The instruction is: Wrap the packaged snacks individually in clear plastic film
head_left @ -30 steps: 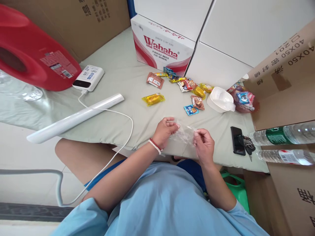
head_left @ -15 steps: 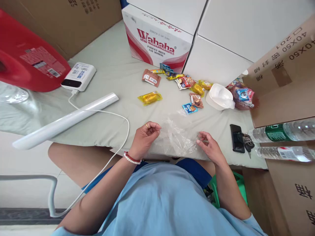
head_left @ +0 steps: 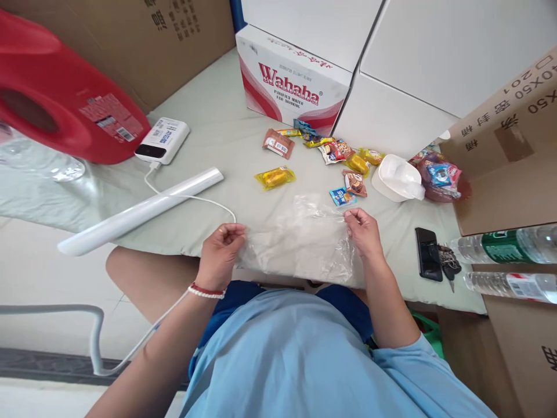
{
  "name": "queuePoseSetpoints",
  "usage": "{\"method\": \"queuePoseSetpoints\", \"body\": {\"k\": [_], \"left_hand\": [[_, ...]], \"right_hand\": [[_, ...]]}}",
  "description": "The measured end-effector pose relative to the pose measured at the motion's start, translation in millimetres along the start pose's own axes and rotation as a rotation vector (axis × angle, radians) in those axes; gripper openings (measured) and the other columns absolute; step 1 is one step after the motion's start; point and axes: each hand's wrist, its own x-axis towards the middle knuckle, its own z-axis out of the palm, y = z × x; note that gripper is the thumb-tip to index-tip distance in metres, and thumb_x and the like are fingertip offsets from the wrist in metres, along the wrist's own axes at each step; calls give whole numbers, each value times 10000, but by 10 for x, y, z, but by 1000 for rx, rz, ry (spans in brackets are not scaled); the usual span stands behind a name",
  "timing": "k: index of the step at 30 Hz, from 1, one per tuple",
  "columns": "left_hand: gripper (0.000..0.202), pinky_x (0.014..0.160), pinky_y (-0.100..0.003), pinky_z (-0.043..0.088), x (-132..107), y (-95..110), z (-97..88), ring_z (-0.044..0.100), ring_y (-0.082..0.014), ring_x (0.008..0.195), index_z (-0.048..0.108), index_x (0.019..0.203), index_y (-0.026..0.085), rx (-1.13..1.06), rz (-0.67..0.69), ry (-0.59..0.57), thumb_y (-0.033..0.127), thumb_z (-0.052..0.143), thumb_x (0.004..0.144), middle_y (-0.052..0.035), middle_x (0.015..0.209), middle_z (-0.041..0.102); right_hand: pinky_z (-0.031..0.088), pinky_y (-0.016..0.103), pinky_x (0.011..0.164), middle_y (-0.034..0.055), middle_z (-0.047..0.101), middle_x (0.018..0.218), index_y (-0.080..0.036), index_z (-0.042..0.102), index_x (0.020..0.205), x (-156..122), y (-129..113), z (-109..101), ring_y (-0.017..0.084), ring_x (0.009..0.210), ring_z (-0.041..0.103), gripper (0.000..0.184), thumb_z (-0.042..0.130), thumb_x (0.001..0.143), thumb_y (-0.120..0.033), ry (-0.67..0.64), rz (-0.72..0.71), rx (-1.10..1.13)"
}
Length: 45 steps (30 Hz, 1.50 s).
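Both hands [head_left: 217, 255] [head_left: 364, 233] clamp fingers [head_left: 234, 230] on clear plastic [head_left: 319, 241] over pale cloth [head_left: 217, 136]; white boxes [head_left: 387, 116] stand behind.

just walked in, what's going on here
Someone in a light-blue shirt holds a thin, clear, crinkled plastic bag spread between two bare hands. The left hand pinches its left end; the right hand grips its upper right side. The bag is at the near edge of the pale green cloth. Beyond it lie a yellow wrapped snack and a small blue packet, with a white plastic tub farther right.
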Motion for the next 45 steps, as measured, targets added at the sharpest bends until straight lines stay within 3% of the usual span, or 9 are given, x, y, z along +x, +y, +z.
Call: {"method": "queuePoseSetpoints", "body": {"k": [6, 10, 13, 20, 26, 29, 33, 39, 45], "left_hand": [[575, 1013, -480, 499, -246, 154, 144, 577, -287, 1219, 576, 1290, 196, 496, 620, 44, 199, 618, 717, -122, 1285, 570], [305, 1007, -483, 479, -346, 247, 487, 631, -282, 1131, 670, 1080, 214, 708, 1039, -55, 133, 605, 793, -100, 1100, 673], [212, 1031, -479, 461, -181, 153, 679, 639, -288, 1199, 718, 1026, 213, 896, 988, -339, 185, 537, 918, -108, 1122, 735], [506, 1215, -596, 287, 361, -105, 787, 412, -356, 1509, 583, 1471, 172, 1229, 691, -333, 351, 433, 1022, -187, 1643, 432], [531, 1260, -698, 68, 187, -131, 682, 312, -359, 1573, 540, 1526, 284, 1240, 723, -421, 405, 458, 1015, -116, 1674, 404], [544, 1261, -715, 52, 131, -137, 628, 303, -363, 1576, 523, 1541, 277, 1213, 730, -438, 442, 455, 1027, -114, 1677, 395], [531, 1269, -710, 92, 150, -129, 598, 311, -360, 1574, 560, 1511, 265, 1177, 733, -454, 459, 489, 1022, -119, 1669, 407], [528, 1272, -706, 140, 165, -105, 591, 324, -354, 1570, 567, 1503, 274, 1141, 724, -452, 466, 521, 1013, -108, 1660, 425], [526, 1280, -688, 145, 169, -97, 574, 325, -346, 1571, 575, 1494, 283, 1118, 697, -464, 492, 520, 1014, -90, 1662, 423]], "right_hand": [[298, 247, 460, -33, 563, 671, -216, 624, 799, -142, 153, -12, 106, 511, 384, 341, 696, 801, -549, -28, 80, -9], [283, 244, 447, -38, 557, 654, -212, 638, 804, -152, 193, -109, 95, 487, 370, 350, 724, 778, -550, 6, 116, 25], [297, 253, 445, -33, 564, 655, -213, 628, 791, -156, 253, -231, 98, 473, 377, 377, 717, 771, -579, 29, 146, 6], [374, 282, 514, -3, 597, 608, -218, 630, 736, -187, 528, -697, 150, 501, 485, 446, 574, 859, -643, -41, 222, -344], [451, 330, 694, 51, 717, 759, -202, 706, 882, 335, 218, -1196, 214, 687, 608, 381, 555, 875, -552, 357, -41, -665], [468, 341, 736, 59, 729, 797, -207, 712, 883, 822, -145, -970, 227, 746, 636, 332, 560, 900, -502, 166, -200, -778], [493, 406, 864, 109, 742, 970, -198, 714, 960, 1640, -504, -196, 288, 935, 652, 216, 552, 929, -336, -138, -407, -973], [439, 549, 1057, 245, 631, 1324, -95, 597, 1329, 2708, -628, 901, 422, 1288, 501, 484, 654, 924, -354, -94, -493, -1224], [500, 489, 928, 224, 730, 1105, -122, 728, 1096, 3040, -553, 999, 372, 1054, 653, 261, 693, 897, -287, -87, -322, -1217]]}}
